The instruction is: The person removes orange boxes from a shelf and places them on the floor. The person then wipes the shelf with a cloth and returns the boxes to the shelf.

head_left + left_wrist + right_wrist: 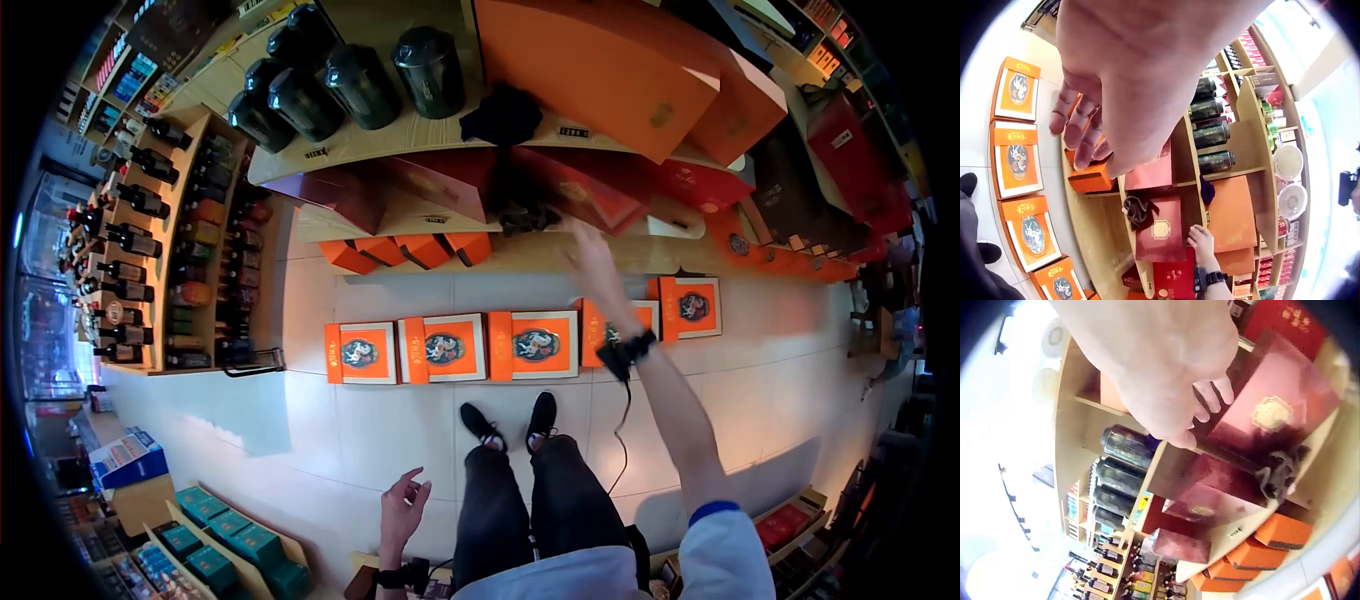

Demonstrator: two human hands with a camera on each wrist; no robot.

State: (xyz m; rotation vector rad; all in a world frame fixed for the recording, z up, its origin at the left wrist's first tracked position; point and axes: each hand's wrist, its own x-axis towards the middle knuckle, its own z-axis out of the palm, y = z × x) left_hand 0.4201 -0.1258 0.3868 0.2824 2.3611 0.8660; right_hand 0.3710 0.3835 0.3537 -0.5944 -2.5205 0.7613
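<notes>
My right hand (597, 270) reaches toward the shelf unit, fingers extended beside a red box (590, 190). The right wrist view shows the hand (1166, 369) at the pink-lit red box (1270, 412), fingers loosely bent; contact is unclear. A crumpled dark cloth (527, 217) lies by that box at the lower shelf's edge, also seen as a grey cloth (1137, 211) in the left wrist view. Low in front of the body, my left hand (403, 507) hangs in the air with fingers spread and relaxed, holding nothing.
Orange picture boxes (453, 347) stand in a row on the floor, beyond the feet. Dark green canisters (428, 72) and large orange boxes (600, 70) fill the upper shelf, with another dark cloth (502, 115) between. A bottle rack (185, 240) is at left.
</notes>
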